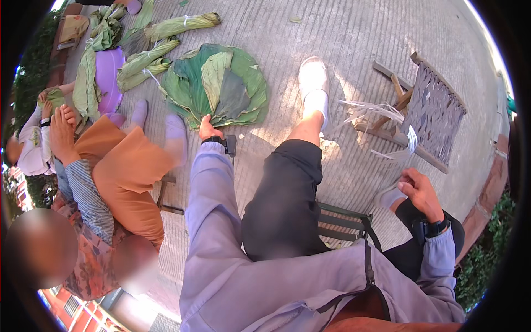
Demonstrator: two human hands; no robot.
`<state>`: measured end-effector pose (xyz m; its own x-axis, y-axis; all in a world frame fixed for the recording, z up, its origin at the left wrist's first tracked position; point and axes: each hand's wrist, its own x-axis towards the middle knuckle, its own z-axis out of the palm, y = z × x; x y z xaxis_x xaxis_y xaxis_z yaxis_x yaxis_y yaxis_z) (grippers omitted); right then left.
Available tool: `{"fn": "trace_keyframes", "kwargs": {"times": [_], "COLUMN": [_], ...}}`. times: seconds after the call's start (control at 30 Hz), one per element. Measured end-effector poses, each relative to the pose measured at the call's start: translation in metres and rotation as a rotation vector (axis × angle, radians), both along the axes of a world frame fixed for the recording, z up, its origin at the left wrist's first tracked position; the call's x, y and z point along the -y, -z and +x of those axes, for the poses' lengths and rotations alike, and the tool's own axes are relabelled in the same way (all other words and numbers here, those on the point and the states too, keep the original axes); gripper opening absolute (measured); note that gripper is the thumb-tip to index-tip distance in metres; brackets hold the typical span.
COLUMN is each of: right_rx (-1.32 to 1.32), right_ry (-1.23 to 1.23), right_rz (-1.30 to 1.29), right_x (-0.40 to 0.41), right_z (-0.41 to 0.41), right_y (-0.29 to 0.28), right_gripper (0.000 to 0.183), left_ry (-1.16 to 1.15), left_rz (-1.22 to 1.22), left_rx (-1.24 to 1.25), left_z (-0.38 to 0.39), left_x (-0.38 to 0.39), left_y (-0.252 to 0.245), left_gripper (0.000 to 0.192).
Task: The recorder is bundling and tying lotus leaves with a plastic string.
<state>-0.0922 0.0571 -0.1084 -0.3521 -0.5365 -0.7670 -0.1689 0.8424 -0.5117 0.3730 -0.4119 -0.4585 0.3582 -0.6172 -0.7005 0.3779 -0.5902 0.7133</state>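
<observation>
My left hand holds a fan of large dried green leaves by its narrow lower end, just above the ground. The leaves overlap, some dark green, one pale and one greyish. Over my bent knee, my right hand is raised with its fingers curled, and nothing shows in it. Just beyond it, a bunch of white plastic ties hangs over the wooden frame of a low folding stool with a woven strap seat.
Rolled leaf bundles, tied with white strips, lie on the ridged concrete at the upper left beside a purple sheet. A seated person in orange trousers is close on my left, another person beyond. A brick edging runs along the right.
</observation>
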Motion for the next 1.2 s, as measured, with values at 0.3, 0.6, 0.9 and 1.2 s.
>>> {"fn": "trace_keyframes", "kwargs": {"times": [0.3, 0.6, 0.9, 1.2], "right_rx": [-0.029, -0.04, -0.047, -0.214], "right_ry": [-0.083, -0.106, -0.025, -0.16], "right_rz": [0.004, 0.003, -0.07, -0.226], "right_x": [0.019, 0.015, 0.014, -0.001], "right_z": [0.007, 0.008, 0.013, 0.009], "right_y": [-0.001, 0.002, -0.011, -0.043], "right_gripper": [0.034, 0.032, 0.035, 0.032], "left_ry": [-0.035, -0.038, 0.085, 0.712], "left_rz": [0.111, -0.004, -0.443, -0.728], "left_rx": [-0.213, -0.301, 0.073, 0.458], "left_z": [-0.008, 0.0, -0.038, -0.109], "left_x": [-0.005, -0.006, 0.021, 0.055], "left_y": [-0.007, -0.002, -0.076, -0.239], "left_gripper": [0.027, 0.017, 0.034, 0.026]}}
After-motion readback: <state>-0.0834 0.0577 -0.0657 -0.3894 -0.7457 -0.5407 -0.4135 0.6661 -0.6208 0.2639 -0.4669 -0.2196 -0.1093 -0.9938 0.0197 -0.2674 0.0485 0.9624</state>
